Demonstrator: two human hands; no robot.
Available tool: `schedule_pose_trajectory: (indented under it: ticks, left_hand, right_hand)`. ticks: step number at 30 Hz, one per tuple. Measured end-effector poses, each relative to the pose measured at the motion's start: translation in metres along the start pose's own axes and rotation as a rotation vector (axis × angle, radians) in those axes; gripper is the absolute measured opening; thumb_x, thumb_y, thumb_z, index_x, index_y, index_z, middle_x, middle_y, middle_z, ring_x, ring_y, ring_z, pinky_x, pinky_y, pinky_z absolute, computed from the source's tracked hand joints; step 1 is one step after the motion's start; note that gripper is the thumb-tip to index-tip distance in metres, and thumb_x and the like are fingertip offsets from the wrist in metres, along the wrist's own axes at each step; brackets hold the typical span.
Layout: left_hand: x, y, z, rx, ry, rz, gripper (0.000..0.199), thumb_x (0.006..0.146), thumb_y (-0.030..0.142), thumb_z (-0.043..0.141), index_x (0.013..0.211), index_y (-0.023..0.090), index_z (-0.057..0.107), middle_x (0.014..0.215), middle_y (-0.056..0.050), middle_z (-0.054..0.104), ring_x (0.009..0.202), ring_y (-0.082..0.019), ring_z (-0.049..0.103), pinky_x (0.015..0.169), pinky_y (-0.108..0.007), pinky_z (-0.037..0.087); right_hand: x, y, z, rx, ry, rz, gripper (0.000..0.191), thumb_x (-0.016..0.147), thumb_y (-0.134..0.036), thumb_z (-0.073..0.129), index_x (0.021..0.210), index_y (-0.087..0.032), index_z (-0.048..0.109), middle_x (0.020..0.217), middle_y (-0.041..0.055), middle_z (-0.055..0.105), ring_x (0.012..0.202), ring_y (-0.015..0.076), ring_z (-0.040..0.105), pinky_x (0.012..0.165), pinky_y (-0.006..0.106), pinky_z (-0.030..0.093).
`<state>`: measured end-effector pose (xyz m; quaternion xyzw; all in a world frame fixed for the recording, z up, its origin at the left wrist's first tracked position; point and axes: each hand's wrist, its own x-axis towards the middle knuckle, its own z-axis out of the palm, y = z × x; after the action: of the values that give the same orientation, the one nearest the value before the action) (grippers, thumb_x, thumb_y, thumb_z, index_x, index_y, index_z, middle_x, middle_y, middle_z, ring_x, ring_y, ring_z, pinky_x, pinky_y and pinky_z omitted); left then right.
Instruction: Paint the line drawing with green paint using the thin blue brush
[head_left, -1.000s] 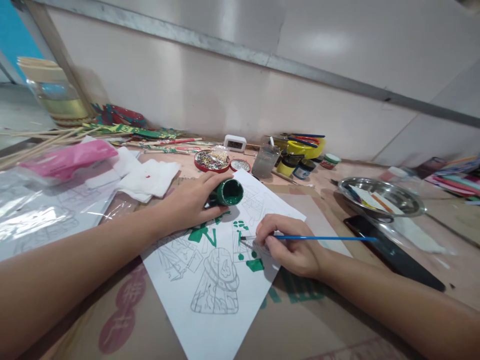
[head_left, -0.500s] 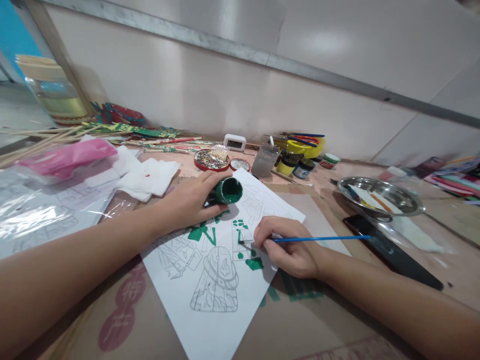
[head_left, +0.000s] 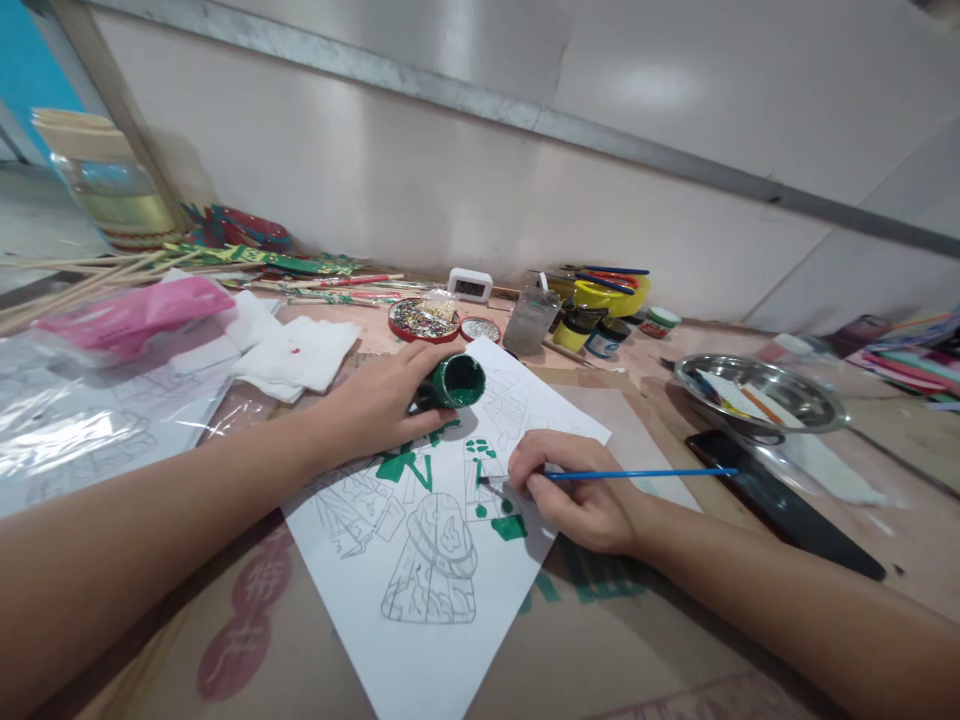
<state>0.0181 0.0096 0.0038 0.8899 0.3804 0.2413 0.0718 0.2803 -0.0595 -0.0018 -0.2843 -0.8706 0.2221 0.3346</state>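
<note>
My left hand (head_left: 394, 400) is wrapped round a small jar of green paint (head_left: 461, 381), tilted so its open mouth faces me, over the upper left part of the paper. Closed round a thin blue paintbrush (head_left: 645, 474) is my right hand (head_left: 574, 490), resting on the paper's right side. The brush tip touches or hovers just over a small drawn rectangle with green patches. Pencil drawings cover the white paper (head_left: 450, 665), some parts filled in green.
Cardboard (head_left: 300, 640) lies under the paper. At the right are a metal bowl (head_left: 817, 415) and a black phone (head_left: 802, 520). Behind stand a water cup (head_left: 529, 320), paint jars (head_left: 607, 338), a white clock (head_left: 470, 286) and a bead tray (head_left: 424, 320). Tissues (head_left: 300, 355) lie left.
The back end of the brush has tipped slightly, with a very small shift of my right hand's fingers. My left hand and the jar have stayed in place.
</note>
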Motion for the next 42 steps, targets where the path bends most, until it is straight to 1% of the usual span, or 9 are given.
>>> schedule_pose_trajectory:
  ticks: [3,6,12,18,21,26,33,37,42]
  left_hand:
    - [0.0001,-0.0003,0.0005,-0.001,0.004,0.004,0.066,0.093,0.044,0.063,0.152,0.026,0.038,0.146,-0.012,0.057,0.123,-0.032,0.062,0.099,-0.044,0.051]
    - [-0.0002,-0.0006,0.0007,0.007,0.003,0.002,0.066,0.094,0.045,0.063,0.152,0.025,0.038,0.145,-0.012,0.057,0.123,-0.033,0.062,0.099,-0.045,0.051]
    - [-0.0001,-0.003,0.001,0.012,-0.002,0.015,0.067,0.094,0.045,0.063,0.152,0.026,0.037,0.145,-0.012,0.056,0.122,-0.032,0.063,0.099,-0.046,0.05]
    - [0.0003,-0.0037,0.0014,0.022,-0.003,0.022,0.067,0.094,0.045,0.063,0.152,0.025,0.037,0.143,-0.012,0.057,0.119,-0.032,0.064,0.096,-0.045,0.051]
    - [0.0,-0.0029,0.0016,0.021,0.001,0.016,0.067,0.094,0.045,0.063,0.152,0.025,0.037,0.144,-0.012,0.058,0.12,-0.032,0.063,0.096,-0.045,0.051]
    - [-0.0007,-0.0018,0.0011,0.013,0.003,0.007,0.067,0.094,0.045,0.063,0.153,0.025,0.037,0.144,-0.012,0.058,0.12,-0.032,0.063,0.097,-0.045,0.051]
    - [-0.0007,-0.0018,0.0008,0.006,0.009,0.008,0.067,0.093,0.043,0.063,0.152,0.025,0.037,0.145,-0.012,0.057,0.124,-0.032,0.061,0.1,-0.045,0.05]
    - [0.0,-0.0041,0.0025,0.008,0.007,0.017,0.067,0.094,0.045,0.063,0.152,0.025,0.037,0.146,-0.012,0.056,0.124,-0.033,0.062,0.099,-0.046,0.051]
    - [0.0005,-0.0043,0.0021,0.008,-0.001,0.016,0.068,0.093,0.046,0.063,0.152,0.025,0.037,0.145,-0.012,0.057,0.121,-0.033,0.063,0.097,-0.046,0.052]
  right_hand:
    - [-0.0001,-0.0005,-0.0005,0.006,-0.016,-0.019,0.017,0.083,-0.011,0.049,0.08,-0.02,0.064,0.074,0.0048,0.068,0.064,0.0176,0.064,0.059,0.029,0.052]
    - [0.0002,0.0,0.0003,-0.001,0.014,-0.014,0.018,0.082,-0.01,0.049,0.08,-0.02,0.063,0.074,0.0041,0.069,0.063,0.017,0.064,0.059,0.028,0.052]
    - [0.0006,0.0004,0.002,-0.04,0.051,0.072,0.017,0.083,-0.012,0.048,0.08,-0.02,0.063,0.074,0.004,0.07,0.064,0.0167,0.065,0.058,0.027,0.051]
    - [0.0011,0.0011,0.0016,-0.064,0.051,0.105,0.017,0.084,-0.014,0.047,0.08,-0.019,0.063,0.075,0.0051,0.071,0.066,0.0179,0.066,0.061,0.028,0.052]
    - [0.0009,0.0012,0.0016,-0.051,0.05,0.089,0.018,0.084,-0.013,0.048,0.08,-0.019,0.064,0.074,0.0045,0.07,0.065,0.0169,0.065,0.06,0.027,0.052]
    - [0.0007,-0.0001,0.002,-0.006,0.043,0.003,0.018,0.082,-0.011,0.047,0.078,-0.019,0.062,0.072,0.003,0.068,0.061,0.0149,0.062,0.058,0.026,0.05]
    - [-0.0003,0.0034,0.0031,-0.051,0.059,0.098,0.017,0.084,-0.014,0.047,0.08,-0.019,0.063,0.075,0.0044,0.071,0.067,0.0178,0.065,0.062,0.029,0.052]
    - [-0.0003,0.0043,0.0035,-0.054,0.068,0.124,0.016,0.086,-0.016,0.048,0.081,-0.019,0.063,0.075,0.0042,0.071,0.065,0.0175,0.065,0.06,0.028,0.051]
    - [0.0012,0.0017,0.0021,-0.035,0.023,0.066,0.018,0.085,-0.014,0.047,0.08,-0.019,0.064,0.075,0.005,0.07,0.065,0.017,0.065,0.059,0.027,0.052]
